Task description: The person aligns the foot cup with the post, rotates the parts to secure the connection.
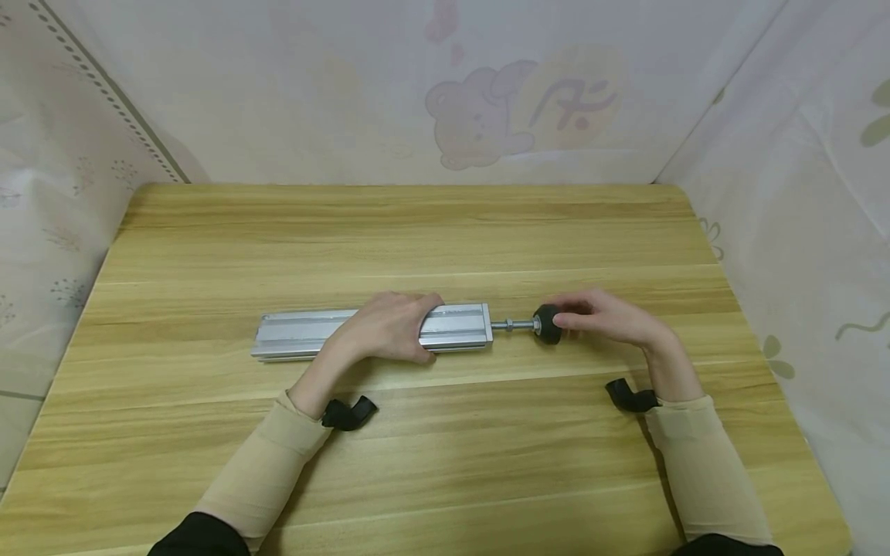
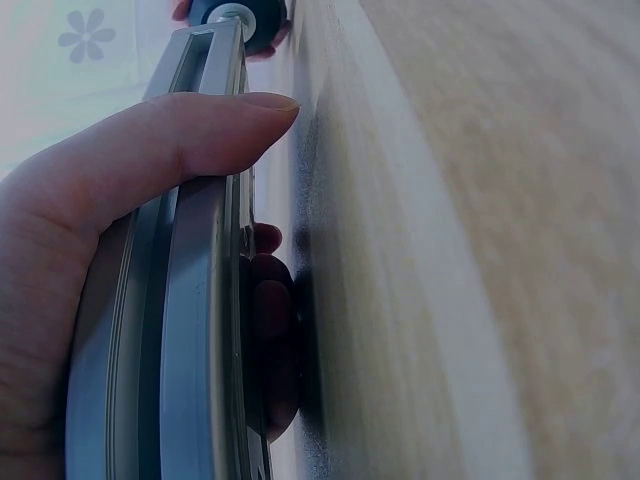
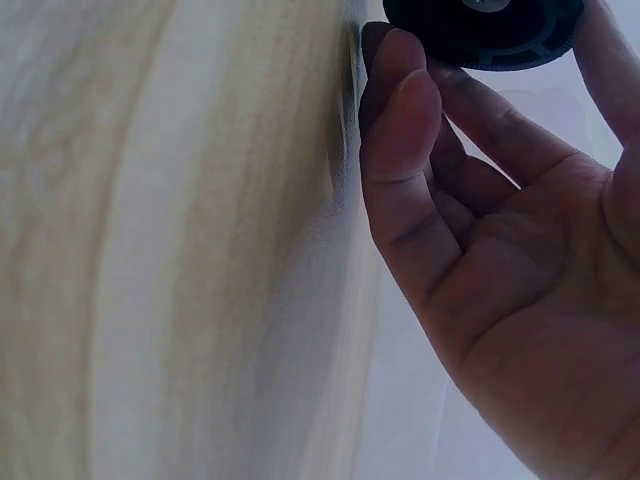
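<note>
A silver aluminium profile (image 1: 459, 324) with grooves along its length lies across the table. My left hand (image 1: 389, 328) grips it from above, right of its middle; in the left wrist view the thumb (image 2: 240, 125) wraps one side and fingertips curl beneath the other edge. From the profile's right end sticks a threaded rod (image 1: 523, 325) with a nut (image 1: 509, 325) on it. At the rod's tip is a black round levelling foot (image 1: 548, 324). My right hand (image 1: 605, 316) pinches this foot by its rim between thumb and fingers, as the right wrist view also shows.
The wooden table (image 1: 445, 463) has rounded corners and reaches to a pale printed curtain (image 1: 313, 100) at the back. More pale cloth hangs at both sides. A black bent mount (image 1: 350, 413) sits at the left wrist, and another black mount (image 1: 631, 396) at the right.
</note>
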The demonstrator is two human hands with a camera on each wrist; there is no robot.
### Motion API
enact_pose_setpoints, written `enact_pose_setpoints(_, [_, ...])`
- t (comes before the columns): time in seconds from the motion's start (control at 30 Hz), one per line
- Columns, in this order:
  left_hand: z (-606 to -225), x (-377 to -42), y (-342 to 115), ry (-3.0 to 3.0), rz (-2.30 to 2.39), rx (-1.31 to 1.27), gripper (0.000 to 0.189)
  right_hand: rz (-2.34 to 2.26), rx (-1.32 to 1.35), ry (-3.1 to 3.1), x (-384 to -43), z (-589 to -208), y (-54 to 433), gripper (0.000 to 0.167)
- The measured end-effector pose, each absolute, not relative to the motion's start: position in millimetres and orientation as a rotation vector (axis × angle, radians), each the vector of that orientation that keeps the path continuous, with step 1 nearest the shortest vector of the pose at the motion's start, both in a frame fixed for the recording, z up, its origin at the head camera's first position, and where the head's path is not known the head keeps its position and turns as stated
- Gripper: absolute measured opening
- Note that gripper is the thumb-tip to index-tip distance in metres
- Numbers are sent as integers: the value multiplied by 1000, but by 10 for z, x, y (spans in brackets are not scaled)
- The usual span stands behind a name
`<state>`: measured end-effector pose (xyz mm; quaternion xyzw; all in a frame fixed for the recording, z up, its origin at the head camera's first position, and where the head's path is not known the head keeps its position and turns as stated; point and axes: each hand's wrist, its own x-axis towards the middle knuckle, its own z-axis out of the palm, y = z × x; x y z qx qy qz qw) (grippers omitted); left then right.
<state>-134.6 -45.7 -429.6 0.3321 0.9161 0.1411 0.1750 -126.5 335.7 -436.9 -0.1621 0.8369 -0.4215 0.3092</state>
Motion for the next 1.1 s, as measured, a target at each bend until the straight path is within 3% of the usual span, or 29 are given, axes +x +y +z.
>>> enact_pose_setpoints(0.3, [-4293, -1345, -454, 2598, 405, 936, 71, -1116, -475, 2223, -1253, -4380, 3367, 47])
enact_pose_setpoints(0.67, [-4290, -1349, -461, 2596, 400, 944, 73, -1198, -642, 2267, -1242, -4349, 3319, 79])
enact_pose_setpoints(1.1, [-4298, -1344, -460, 2592, 406, 941, 73, -1210, -559, 2270, -1248, -4373, 3297, 64])
